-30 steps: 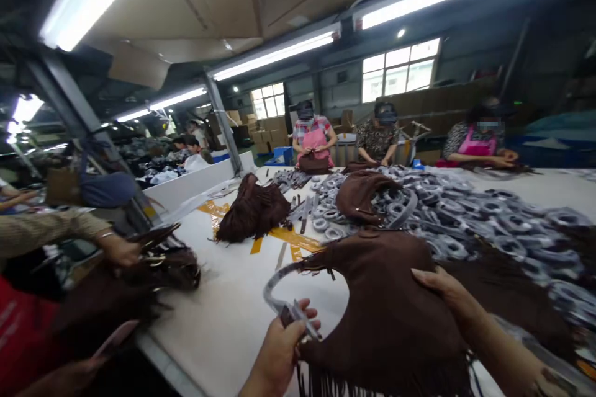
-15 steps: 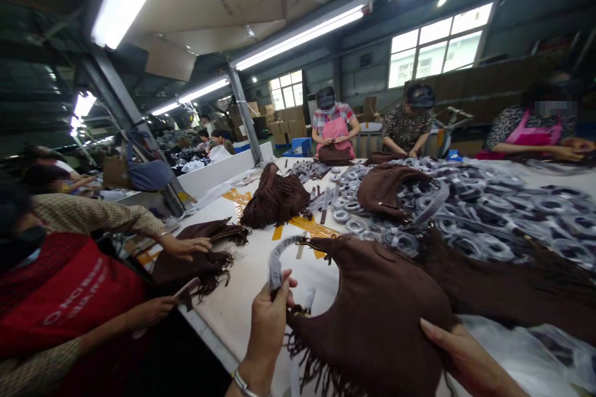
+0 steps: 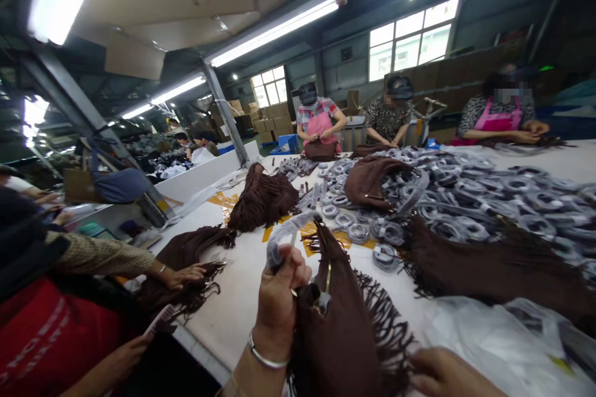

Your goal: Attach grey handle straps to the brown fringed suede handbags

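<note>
A dark brown fringed handbag (image 3: 342, 329) hangs in front of me, turned edge-on with its fringe to the right. My left hand (image 3: 282, 291) is closed around its handle (image 3: 279, 237), which is wrapped in clear plastic. Some gold-coloured metal shows at the bag's opening, close to my fingers. At the lower right, my right hand (image 3: 449, 373) is beside the fringe edge. Its fingers are blurred and partly cut off by the frame, so I cannot tell whether they touch the bag.
Coiled plastic-wrapped straps (image 3: 488, 198) heap up at the right, with a brown bag (image 3: 372, 181) on them. A fringed bag (image 3: 263, 198) stands mid-table. Clear plastic (image 3: 493, 335) lies near right. At left, a co-worker's hand (image 3: 186, 274) rests on another bag; the other holds a comb (image 3: 159, 320).
The handbag has turned from broad side to edge-on, its fringe swinging to the right. My right hand has come off its broad side and moved lower. The view has shifted slightly.
</note>
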Available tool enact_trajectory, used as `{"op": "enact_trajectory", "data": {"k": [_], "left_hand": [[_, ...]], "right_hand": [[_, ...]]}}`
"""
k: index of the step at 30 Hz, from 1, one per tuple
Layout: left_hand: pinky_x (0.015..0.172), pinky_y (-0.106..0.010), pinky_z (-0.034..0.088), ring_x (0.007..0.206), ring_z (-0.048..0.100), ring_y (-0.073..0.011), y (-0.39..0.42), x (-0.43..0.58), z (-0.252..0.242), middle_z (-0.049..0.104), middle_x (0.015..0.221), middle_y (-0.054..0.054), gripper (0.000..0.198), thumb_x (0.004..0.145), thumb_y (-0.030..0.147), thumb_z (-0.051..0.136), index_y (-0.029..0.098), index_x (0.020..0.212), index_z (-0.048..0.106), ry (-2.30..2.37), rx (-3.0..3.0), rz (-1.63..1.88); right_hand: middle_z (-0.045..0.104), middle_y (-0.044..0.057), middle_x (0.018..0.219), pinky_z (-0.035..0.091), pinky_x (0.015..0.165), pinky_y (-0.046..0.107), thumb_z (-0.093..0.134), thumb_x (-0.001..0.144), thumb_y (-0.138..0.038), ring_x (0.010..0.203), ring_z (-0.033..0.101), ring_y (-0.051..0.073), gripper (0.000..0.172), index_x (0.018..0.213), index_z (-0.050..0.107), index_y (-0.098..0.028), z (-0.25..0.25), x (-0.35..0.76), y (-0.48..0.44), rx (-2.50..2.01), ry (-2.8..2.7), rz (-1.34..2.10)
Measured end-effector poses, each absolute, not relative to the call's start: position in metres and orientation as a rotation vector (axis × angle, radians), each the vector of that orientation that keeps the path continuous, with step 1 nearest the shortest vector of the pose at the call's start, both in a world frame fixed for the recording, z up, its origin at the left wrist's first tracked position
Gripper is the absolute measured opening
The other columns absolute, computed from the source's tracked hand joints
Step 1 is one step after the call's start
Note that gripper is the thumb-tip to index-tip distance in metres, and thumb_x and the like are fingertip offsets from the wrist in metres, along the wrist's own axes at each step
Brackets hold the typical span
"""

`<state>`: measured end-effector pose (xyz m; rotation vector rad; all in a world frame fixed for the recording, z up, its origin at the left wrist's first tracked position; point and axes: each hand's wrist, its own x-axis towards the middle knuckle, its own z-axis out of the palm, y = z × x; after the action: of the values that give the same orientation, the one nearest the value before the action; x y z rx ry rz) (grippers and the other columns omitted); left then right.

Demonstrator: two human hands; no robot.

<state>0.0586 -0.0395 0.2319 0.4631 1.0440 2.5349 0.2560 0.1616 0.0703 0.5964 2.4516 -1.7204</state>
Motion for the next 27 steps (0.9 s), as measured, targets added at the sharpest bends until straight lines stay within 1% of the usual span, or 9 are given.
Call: {"op": "enact_trajectory", "data": {"k": [1, 3, 5, 7, 9, 13, 17, 21, 27], "left_hand": [[0.045, -0.019, 0.023, 0.046, 0.026, -0.0009, -0.035, 0.059, 0.228, 0.054, 0.07, 0.006, 0.017, 0.075, 0.02, 0.078, 0.025, 0.088, 0.068, 0.975, 0.419, 2.534], [0.044, -0.017, 0.023, 0.047, 0.023, -0.0005, -0.026, 0.061, 0.219, 0.05, 0.071, 0.007, 0.022, 0.073, 0.017, 0.079, 0.025, 0.09, 0.068, 0.848, 0.343, 2.51], [0.044, -0.015, 0.022, 0.047, 0.021, -0.0005, -0.021, 0.064, 0.21, 0.047, 0.07, 0.008, 0.025, 0.073, 0.015, 0.079, 0.027, 0.092, 0.068, 0.76, 0.284, 2.484], [0.044, -0.014, 0.023, 0.047, 0.02, -0.0011, -0.019, 0.065, 0.203, 0.046, 0.07, 0.007, 0.025, 0.075, 0.015, 0.077, 0.028, 0.094, 0.068, 0.736, 0.255, 2.478], [0.044, -0.013, 0.025, 0.047, 0.021, -0.0017, -0.019, 0.064, 0.199, 0.046, 0.071, 0.007, 0.024, 0.077, 0.015, 0.074, 0.029, 0.096, 0.068, 0.76, 0.245, 2.474], [0.045, -0.011, 0.028, 0.048, 0.027, -0.0004, -0.025, 0.057, 0.195, 0.05, 0.071, 0.007, 0.022, 0.08, 0.014, 0.071, 0.028, 0.097, 0.067, 0.751, 0.172, 2.482], [0.045, -0.012, 0.029, 0.048, 0.031, 0.001, -0.025, 0.051, 0.19, 0.052, 0.074, 0.006, 0.023, 0.077, 0.012, 0.073, 0.022, 0.097, 0.066, 0.865, 0.108, 2.51], [0.05, -0.016, 0.035, 0.052, 0.038, -0.0016, -0.017, 0.055, 0.188, 0.055, 0.076, 0.005, 0.027, 0.074, 0.022, 0.077, 0.019, 0.097, 0.064, 1.194, 0.097, 2.434], [0.077, -0.025, 0.044, 0.086, 0.057, -0.0151, -0.026, 0.069, 0.199, 0.061, 0.084, -0.002, 0.026, 0.077, 0.037, 0.074, 0.016, 0.08, 0.058, 1.771, 0.667, 1.579]], "right_hand": [[0.075, 0.007, 0.082, 0.056, 0.082, 0.043, 0.064, 0.073, -0.051, 0.085, 0.069, 0.031, 0.024, 0.076, 0.076, -0.031, 0.082, 0.25, 0.161, 0.567, 2.528, -1.684], [0.073, 0.009, 0.108, 0.05, 0.095, 0.044, 0.059, 0.082, -0.047, 0.104, 0.064, 0.03, 0.033, 0.105, 0.074, -0.028, 0.11, 0.235, 0.156, 0.493, 2.703, -1.667], [0.06, 0.009, 0.136, 0.038, 0.111, 0.044, 0.063, 0.082, -0.042, 0.127, 0.051, 0.03, 0.048, 0.128, 0.063, -0.026, 0.135, 0.219, 0.147, 0.307, 2.762, -1.742], [0.053, 0.008, 0.144, 0.032, 0.115, 0.042, 0.07, 0.077, -0.03, 0.133, 0.045, 0.028, 0.061, 0.135, 0.056, -0.025, 0.151, 0.202, 0.135, 0.038, 2.711, -1.813], [0.062, 0.007, 0.13, 0.04, 0.106, 0.038, 0.071, 0.071, -0.018, 0.119, 0.055, 0.025, 0.057, 0.127, 0.062, -0.024, 0.157, 0.188, 0.123, -0.136, 2.638, -1.853], [0.067, 0.001, 0.084, 0.045, 0.078, 0.027, 0.068, 0.078, -0.019, 0.084, 0.06, 0.016, 0.009, 0.085, 0.073, -0.019, 0.152, 0.173, 0.112, -0.189, 2.586, -1.935], [0.064, 0.0, 0.077, 0.04, 0.069, 0.025, 0.06, 0.09, -0.033, 0.074, 0.058, 0.013, 0.021, 0.086, 0.074, -0.018, 0.149, 0.173, 0.118, -0.239, 2.59, -1.952], [0.066, 0.001, 0.077, 0.04, 0.068, 0.025, 0.058, 0.092, -0.035, 0.074, 0.059, 0.014, 0.026, 0.087, 0.075, -0.016, 0.15, 0.176, 0.122, -0.145, 2.588, -1.971], [0.069, 0.0, 0.078, 0.041, 0.069, 0.024, 0.065, 0.086, -0.033, 0.076, 0.061, 0.014, 0.018, 0.084, 0.075, -0.018, 0.142, 0.185, 0.132, 0.001, 2.515, -2.134]]}}
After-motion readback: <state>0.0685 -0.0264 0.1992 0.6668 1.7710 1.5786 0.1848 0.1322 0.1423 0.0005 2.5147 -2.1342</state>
